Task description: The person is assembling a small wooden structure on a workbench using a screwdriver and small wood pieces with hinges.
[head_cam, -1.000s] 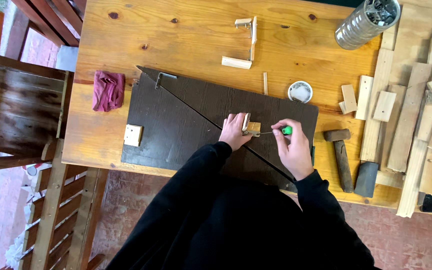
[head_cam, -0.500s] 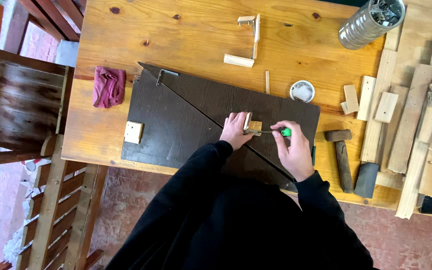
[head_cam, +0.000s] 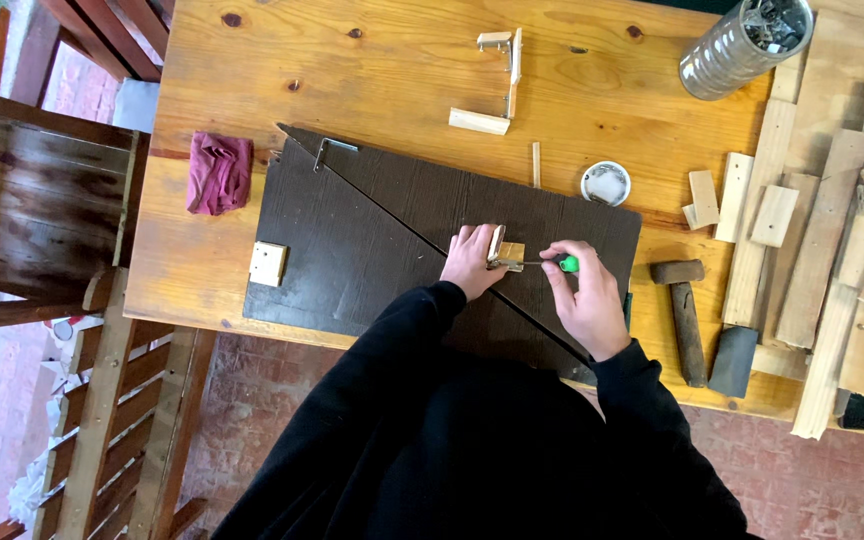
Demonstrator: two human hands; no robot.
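A small wooden block (head_cam: 508, 253) is sitting on the dark board (head_cam: 352, 250), the left hand (head_cam: 472, 262) pressing it with fingers closed around it; at three o'clock, the right hand (head_cam: 584, 300) is gripping a green-handled screwdriver (head_cam: 552, 263), a hammer (head_cam: 685, 315) lying beyond

Head camera, looking straight down

The single view hangs well above the wooden table (head_cam: 372, 70), facing down past the person's dark sleeves (table's far edge at top), taking in the dark board (head_cam: 372, 250) and brick floor.
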